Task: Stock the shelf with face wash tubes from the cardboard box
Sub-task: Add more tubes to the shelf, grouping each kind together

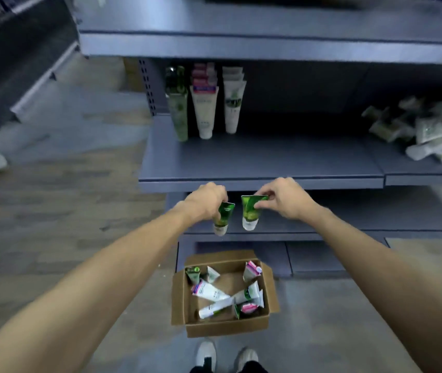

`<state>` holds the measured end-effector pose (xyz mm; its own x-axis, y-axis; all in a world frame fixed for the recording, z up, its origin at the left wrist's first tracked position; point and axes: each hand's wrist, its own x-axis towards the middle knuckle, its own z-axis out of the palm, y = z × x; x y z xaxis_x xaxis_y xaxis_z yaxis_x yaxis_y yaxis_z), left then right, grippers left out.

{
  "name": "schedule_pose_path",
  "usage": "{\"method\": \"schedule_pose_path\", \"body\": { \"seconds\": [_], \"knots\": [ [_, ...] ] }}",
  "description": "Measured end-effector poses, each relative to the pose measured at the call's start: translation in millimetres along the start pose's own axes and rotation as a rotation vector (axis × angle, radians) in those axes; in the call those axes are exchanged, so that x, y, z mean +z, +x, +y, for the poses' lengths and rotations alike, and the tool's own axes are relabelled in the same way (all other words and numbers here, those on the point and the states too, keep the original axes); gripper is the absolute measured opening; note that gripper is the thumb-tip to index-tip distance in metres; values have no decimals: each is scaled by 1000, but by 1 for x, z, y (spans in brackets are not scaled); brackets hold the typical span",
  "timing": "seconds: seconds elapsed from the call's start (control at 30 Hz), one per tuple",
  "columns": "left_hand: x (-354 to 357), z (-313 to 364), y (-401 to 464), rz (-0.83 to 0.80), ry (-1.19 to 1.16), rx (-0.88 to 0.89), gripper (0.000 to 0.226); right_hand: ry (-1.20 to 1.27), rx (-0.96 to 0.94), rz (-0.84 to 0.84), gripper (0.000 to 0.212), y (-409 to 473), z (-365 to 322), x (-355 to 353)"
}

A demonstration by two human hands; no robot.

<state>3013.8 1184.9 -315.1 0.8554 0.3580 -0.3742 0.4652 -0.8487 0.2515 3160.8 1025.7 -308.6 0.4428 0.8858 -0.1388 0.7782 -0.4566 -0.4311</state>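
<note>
Standing over the cardboard box (pixel 225 323), the person pinches one green tube (pixel 222 218) in the left hand (pixel 209 201) and another green tube (pixel 250 212) in the right hand (pixel 281 197), mid-carry below the shelf (pixel 261 165), and next must stand both upright beside the green row (pixel 178 109).

The grey shelf (pixel 262 162) crosses the middle of my view; three rows of upright tubes (pixel 205 109) stand at its left; a heap of sachets (pixel 427 127) lies far right; low centre, the cardboard box (pixel 225 325) sits on the floor (pixel 53 211).
</note>
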Motion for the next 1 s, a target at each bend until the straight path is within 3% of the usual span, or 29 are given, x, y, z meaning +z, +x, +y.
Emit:
{"method": "schedule_pose_path", "body": {
  "seconds": [0.13, 0.23, 0.33, 0.43, 0.73, 1.0],
  "knots": [
    [-56, 6, -15, 94, 41, 41, 21, -55, -73, 37, 15, 4, -20, -55],
    [-91, 6, -24, 177, 66, 91, 24, -107, -137, 58, 16, 9, -37, -87],
    [-118, 1, -29, 258, 33, 96, 57, -124, -154, 71, 21, 17, -52, -109],
    [-135, -5, -32, 319, -14, 82, 58, -112, -146, 104, 20, 25, -58, -119],
    [-146, -19, -24, 329, -14, 42, 42, -73, -103, 153, 21, 46, -53, -123],
    [-138, -5, 5, 331, 0, 29, 48, -41, -71, 127, 23, 60, -19, -121]
  ]
}}
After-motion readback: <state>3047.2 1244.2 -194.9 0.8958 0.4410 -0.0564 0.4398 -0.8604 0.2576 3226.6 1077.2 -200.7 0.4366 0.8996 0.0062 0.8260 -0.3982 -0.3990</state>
